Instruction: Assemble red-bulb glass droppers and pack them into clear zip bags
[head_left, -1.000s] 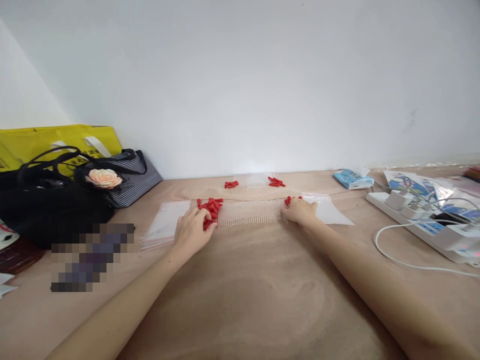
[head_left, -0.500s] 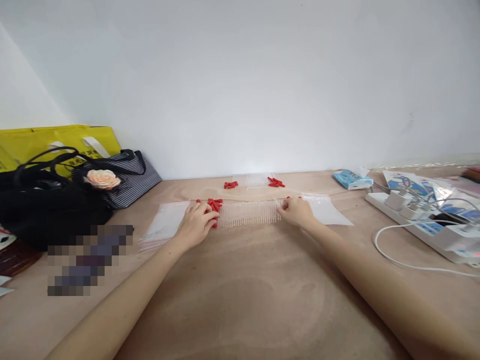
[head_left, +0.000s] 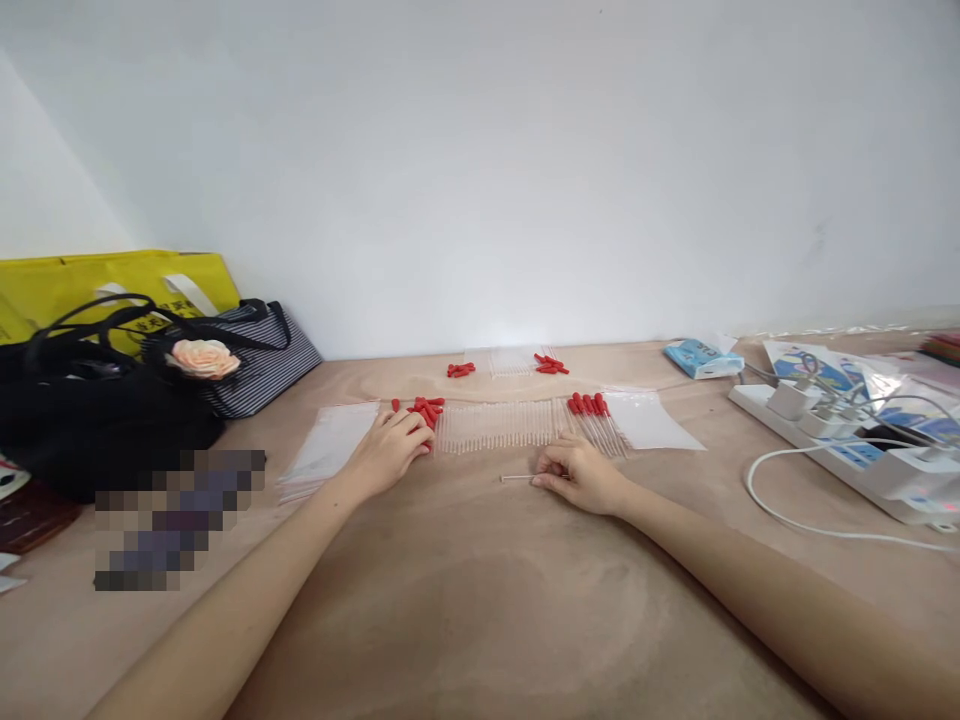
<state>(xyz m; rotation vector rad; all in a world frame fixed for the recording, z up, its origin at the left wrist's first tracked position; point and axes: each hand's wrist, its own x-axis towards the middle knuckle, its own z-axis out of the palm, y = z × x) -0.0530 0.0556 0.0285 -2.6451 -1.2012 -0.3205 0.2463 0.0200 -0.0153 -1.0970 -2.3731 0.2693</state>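
Note:
My left hand (head_left: pixel 390 448) rests at the pile of red rubber bulbs (head_left: pixel 429 408), its fingers curled around a bulb that is mostly hidden. In front of the row, my right hand (head_left: pixel 577 475) pinches a thin glass dropper tube (head_left: pixel 516 478) that points left, low over the table. Between the hands lies a row of clear glass dropper tubes (head_left: pixel 495 425), side by side. Several finished droppers with red bulbs (head_left: pixel 589 405) lie together just beyond my right hand, bulbs towards the wall.
Clear plastic bags lie left (head_left: pixel 326 440) and right (head_left: pixel 652 420) of the row. Farther back are more tubes (head_left: pixel 511 362) and red bulbs (head_left: pixel 551 364). A blue tissue pack (head_left: pixel 701 358) and a white power strip (head_left: pixel 840 450) stand right; a black bag (head_left: pixel 97 420) stands left.
My right hand has come from the right end of the row towards me, carrying a glass tube now turned sideways. The red-bulbed droppers are uncovered. My left hand has barely shifted at the bulbs.

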